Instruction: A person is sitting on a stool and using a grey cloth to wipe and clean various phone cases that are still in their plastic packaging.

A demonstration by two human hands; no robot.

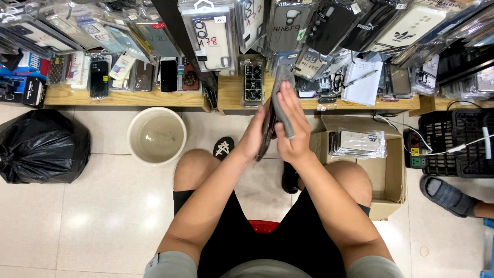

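Observation:
I sit on a red stool (263, 225) facing low wooden shelves. My left hand (253, 138) grips a dark flat phone case (267, 135) held on edge between my palms. My right hand (292, 128) presses a grey cloth (281, 90) against that case; the cloth's top end sticks up above my fingers. Both hands meet above the tiled floor, in front of the shelf gap.
A beige bucket (156, 135) stands left of my knee, a black rubbish bag (41, 146) further left. An open cardboard box (383, 172) with bagged phone cases (358, 143) sits at my right. Black crate (453, 149), power strip (414, 149), another person's sandalled foot (448, 195) at right.

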